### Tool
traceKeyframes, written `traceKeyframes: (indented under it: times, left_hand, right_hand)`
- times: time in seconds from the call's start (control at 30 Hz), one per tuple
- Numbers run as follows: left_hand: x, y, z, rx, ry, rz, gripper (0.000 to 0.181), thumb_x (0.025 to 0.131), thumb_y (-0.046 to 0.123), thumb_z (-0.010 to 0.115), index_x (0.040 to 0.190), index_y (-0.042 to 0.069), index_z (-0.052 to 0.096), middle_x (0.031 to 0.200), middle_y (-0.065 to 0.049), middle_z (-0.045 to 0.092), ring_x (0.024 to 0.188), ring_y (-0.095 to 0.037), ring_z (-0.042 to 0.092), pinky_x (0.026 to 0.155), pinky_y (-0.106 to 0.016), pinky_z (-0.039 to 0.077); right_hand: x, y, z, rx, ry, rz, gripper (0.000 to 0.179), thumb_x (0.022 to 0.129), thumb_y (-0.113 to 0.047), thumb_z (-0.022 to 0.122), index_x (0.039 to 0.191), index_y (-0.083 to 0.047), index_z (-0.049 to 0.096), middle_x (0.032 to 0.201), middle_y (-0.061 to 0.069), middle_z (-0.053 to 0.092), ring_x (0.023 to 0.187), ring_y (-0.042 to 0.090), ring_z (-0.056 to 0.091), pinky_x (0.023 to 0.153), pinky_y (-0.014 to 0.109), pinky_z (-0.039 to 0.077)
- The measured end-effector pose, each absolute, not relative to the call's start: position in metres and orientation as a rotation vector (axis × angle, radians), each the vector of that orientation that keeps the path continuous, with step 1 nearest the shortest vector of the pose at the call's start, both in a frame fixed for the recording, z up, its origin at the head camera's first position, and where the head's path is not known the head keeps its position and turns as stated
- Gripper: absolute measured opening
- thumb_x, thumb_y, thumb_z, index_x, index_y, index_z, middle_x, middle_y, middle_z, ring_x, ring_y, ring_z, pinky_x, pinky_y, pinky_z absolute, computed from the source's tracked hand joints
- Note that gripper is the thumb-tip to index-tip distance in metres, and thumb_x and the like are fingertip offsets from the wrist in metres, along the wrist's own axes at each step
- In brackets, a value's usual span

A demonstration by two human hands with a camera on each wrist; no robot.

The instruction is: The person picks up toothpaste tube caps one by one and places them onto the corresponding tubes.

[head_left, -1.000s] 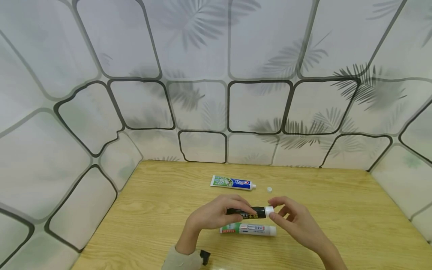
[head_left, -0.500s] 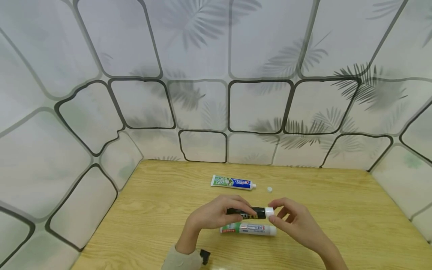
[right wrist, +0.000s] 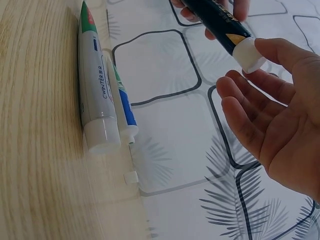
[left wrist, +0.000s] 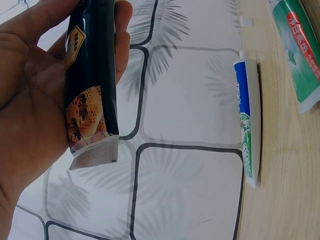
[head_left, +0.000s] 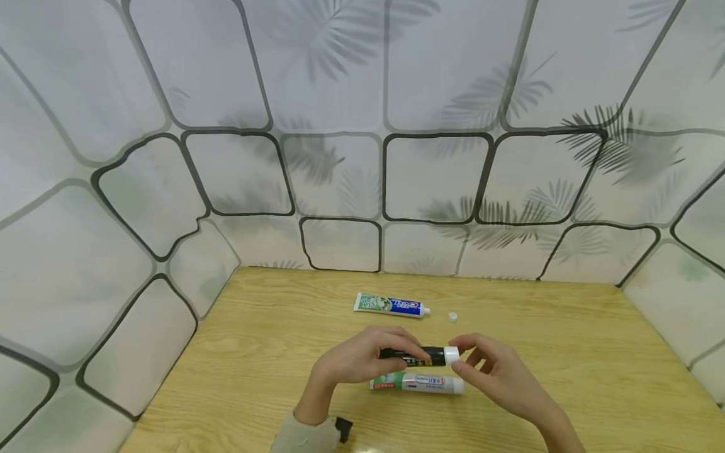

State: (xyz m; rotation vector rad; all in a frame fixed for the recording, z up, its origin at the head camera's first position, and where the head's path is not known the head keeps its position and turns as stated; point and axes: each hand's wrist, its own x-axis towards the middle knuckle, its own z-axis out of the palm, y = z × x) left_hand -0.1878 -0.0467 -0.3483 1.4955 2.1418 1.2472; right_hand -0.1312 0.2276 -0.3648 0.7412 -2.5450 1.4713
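Note:
A black toothpaste tube [head_left: 435, 357] with a white cap [head_left: 451, 355] is held level above the table. My left hand [head_left: 370, 357] grips the tube's body; its honeycomb-printed tail [left wrist: 90, 117] shows below the palm in the left wrist view. My right hand [head_left: 498, 374] pinches the white cap between thumb and index finger, its other fingers loosely bent underneath. On the table just nearer lies a white and green toothpaste tube [head_left: 421, 383], capped. Farther back is a blue and green toothpaste tube [head_left: 391, 306], its nozzle bare, with a small white cap [head_left: 452, 318] to its right.
The wooden table [head_left: 272, 327] meets a patterned cloth wall [head_left: 340, 245] at the back and sides. A small black object [head_left: 343, 430] is beside the left sleeve [head_left: 306, 434] at the front.
Both hands stay nearly in place on the black tube and its cap. The fingers of the right hand shift very slightly at the cap. The things on the table have not moved.

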Motion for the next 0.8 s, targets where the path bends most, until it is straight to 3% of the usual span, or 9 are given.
traceKeyframes:
  times: [0.27,0.53,0.8]
  left_hand:
    - [-0.1871,-0.0474,-0.3474,1.518,2.139,1.243,0.033,0.098,0.002,0.059,0.129,0.011,0.066,0.125,-0.003,0.065,0.100,-0.013,0.060,0.080,-0.020,0.047]
    - [-0.1864,-0.0470,-0.3463,1.528,2.146,1.235,0.033,0.097,0.001,0.060,0.128,0.011,0.067,0.125,-0.003,0.065,0.101,-0.016,0.061,0.079,-0.019,0.047]
    - [-0.1851,-0.0459,-0.3451,1.545,2.137,1.243,0.033,0.097,-0.001,0.060,0.127,0.009,0.067,0.124,-0.004,0.065,0.101,-0.016,0.062,0.080,-0.019,0.048]
  right_hand:
    - [-0.1305,0.2259,-0.3646,0.699,-2.554,1.478,0.025,0.095,-0.009,0.067,0.119,-0.010,0.065,0.108,0.006,0.067,0.073,0.007,0.060,0.056,0.026,0.050]
    - [-0.1315,0.2255,-0.3654,0.724,-2.530,1.493,0.018,0.097,-0.007,0.063,0.114,-0.011,0.068,0.089,-0.002,0.068,0.068,0.008,0.061,0.052,0.027,0.049]
    - [-0.1316,0.2268,-0.3658,0.714,-2.574,1.494,0.016,0.100,-0.010,0.059,0.112,-0.007,0.069,0.087,-0.002,0.068,0.068,0.006,0.061,0.054,0.028,0.051]
